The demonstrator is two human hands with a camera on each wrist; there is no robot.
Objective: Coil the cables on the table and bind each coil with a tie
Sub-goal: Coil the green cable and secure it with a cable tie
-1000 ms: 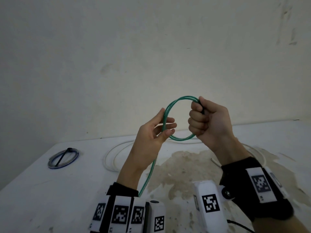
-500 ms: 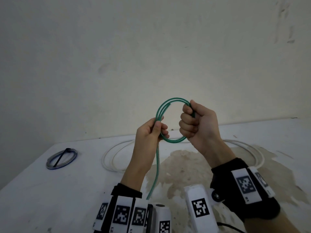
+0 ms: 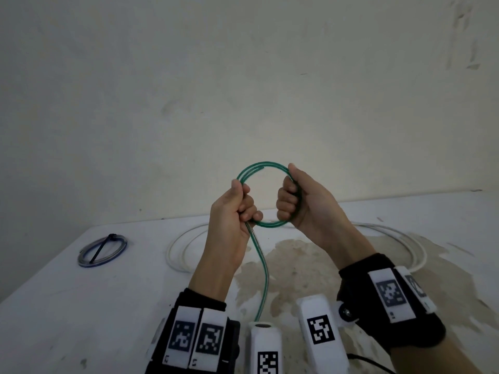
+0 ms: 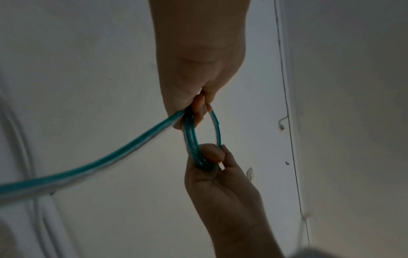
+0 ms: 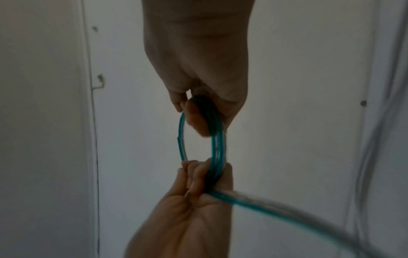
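Item one: we held a green cable (image 3: 263, 166) raised above the table (image 3: 67, 306), wound into a small ring of several turns in front of the pale wall (image 3: 243, 76). Our left hand (image 3: 232, 209) gripped the ring's left side, fingers curled round the strands and thumb laid along them; our right hand (image 3: 302, 203) made a closed fist round the ring's right side. From under the left hand the cable's loose run dropped toward the table's near edge, passing between the two wrist-worn cameras, and we could not see where it ended. In the left wrist view the cut end of the cable (image 4: 215, 118) stood free on the ring, just beside the left fingers (image 4: 199, 108); the right wrist view showed the same short end opposite the bundled turns (image 5: 217, 148). Item two: a white cable (image 3: 183, 247) lay on the table behind our hands in wide loose loops, unbound, reaching out to the right. Item three: a blue coil (image 3: 102, 251) sat far left on the table, well apart from the rest, with a black tie (image 3: 104, 245) across it. Item four: a brownish stain (image 3: 297, 255) marked the tabletop beneath our forearms
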